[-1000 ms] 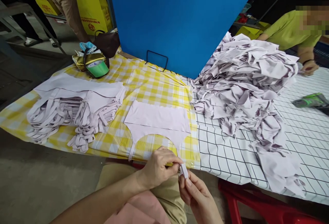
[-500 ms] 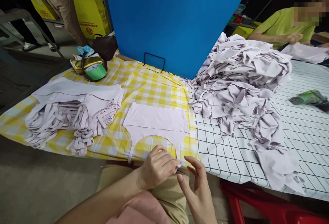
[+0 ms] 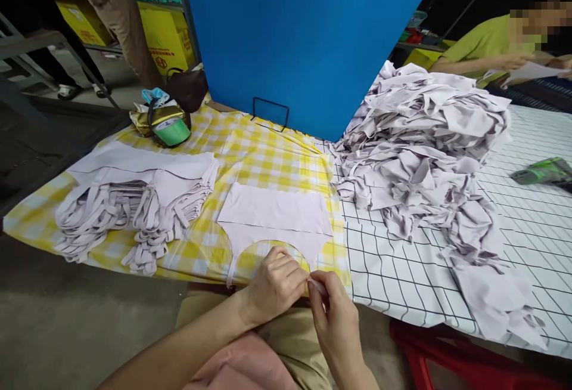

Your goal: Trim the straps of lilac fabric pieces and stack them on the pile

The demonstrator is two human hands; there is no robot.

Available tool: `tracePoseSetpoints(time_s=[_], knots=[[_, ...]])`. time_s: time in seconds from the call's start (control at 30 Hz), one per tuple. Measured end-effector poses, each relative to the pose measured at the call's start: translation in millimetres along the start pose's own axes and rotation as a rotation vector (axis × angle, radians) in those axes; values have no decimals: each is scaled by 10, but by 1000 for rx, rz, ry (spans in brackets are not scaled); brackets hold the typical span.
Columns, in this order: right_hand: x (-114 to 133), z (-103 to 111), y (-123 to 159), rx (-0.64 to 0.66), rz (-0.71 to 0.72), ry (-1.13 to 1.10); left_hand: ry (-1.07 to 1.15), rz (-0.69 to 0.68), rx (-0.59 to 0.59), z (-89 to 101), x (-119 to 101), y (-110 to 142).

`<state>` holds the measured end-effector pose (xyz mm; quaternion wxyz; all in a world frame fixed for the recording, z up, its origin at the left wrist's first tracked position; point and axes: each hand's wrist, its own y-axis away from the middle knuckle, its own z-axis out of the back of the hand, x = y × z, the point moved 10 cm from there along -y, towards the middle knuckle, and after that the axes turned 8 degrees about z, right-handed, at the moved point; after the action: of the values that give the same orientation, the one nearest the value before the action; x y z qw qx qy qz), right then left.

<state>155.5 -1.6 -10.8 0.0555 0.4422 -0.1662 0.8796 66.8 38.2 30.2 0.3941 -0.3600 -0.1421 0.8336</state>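
A pale lilac camisole point(image 3: 277, 214) lies flat on the yellow checked cloth, its straps toward me. At the table's front edge, my left hand point(image 3: 281, 279) is closed on the camisole's right strap. My right hand point(image 3: 333, 312) pinches the end of that same strap, its fingertips meeting the left ones. The strap's far end is mostly hidden by my fingers. To the left sits a neat stack of similar camisoles point(image 3: 143, 166), their straps hanging toward the front.
A loose heap of lilac garments point(image 3: 424, 133) covers part of the white grid cloth point(image 3: 379, 276) at right. A blue board point(image 3: 304, 38) stands behind. A tape roll point(image 3: 172, 130) lies back left, a green-black tool point(image 3: 543, 170) far right. A person in green point(image 3: 478, 44) handles fabric.
My right hand has closed from open, spread fingers to a pinch on the strap beside my left hand. The view has shifted slightly. The person at right has moved their fabric.
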Motion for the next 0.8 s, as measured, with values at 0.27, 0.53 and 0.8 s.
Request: tracePoseSetpoints(time_s=[0.27, 0.53, 0.8], knots=[[37, -32, -333, 75, 206, 234, 74, 176, 199, -187, 511, -250], [-280, -108, -871, 69, 24, 181, -182, 56, 416, -593, 882, -513], [-591, -214, -1037, 153, -152, 146, -147, 77, 417, -702, 975, -576]])
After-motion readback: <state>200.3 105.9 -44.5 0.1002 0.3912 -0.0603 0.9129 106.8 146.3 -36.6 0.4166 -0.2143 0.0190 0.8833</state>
